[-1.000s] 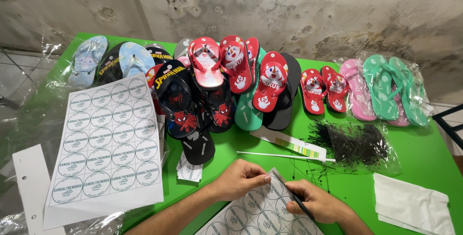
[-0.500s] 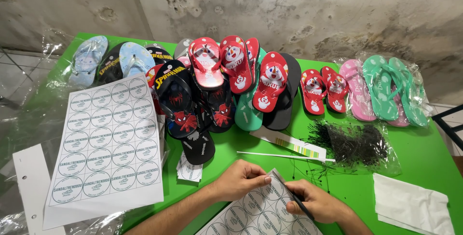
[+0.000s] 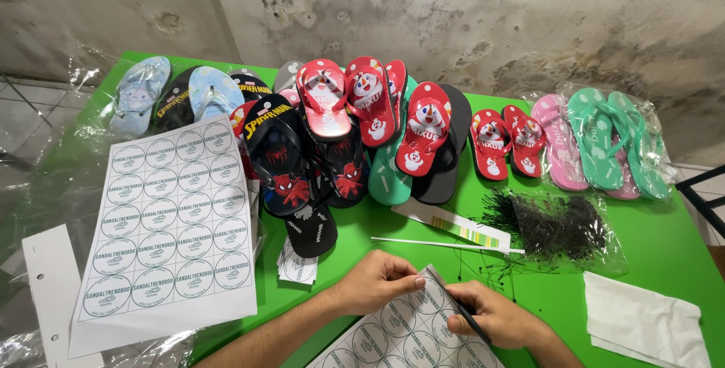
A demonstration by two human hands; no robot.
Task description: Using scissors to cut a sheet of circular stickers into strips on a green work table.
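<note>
Here we pinched the sticker sheet (image 3: 408,330) between both hands: left hand (image 3: 377,281) closed on its top edge, right hand (image 3: 491,315) gripping a thin dark tool (image 3: 468,319) on it.

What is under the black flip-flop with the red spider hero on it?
The black spider-hero flip-flop lies on top of another black flip-flop, whose heel sticks out below it. A small stack of round white stickers peeks out too. Anything further beneath is covered.

Sandals (image 3: 362,134) behind sticker sheet (image 3: 411,330) (table (image 3: 544,300)).
</note>
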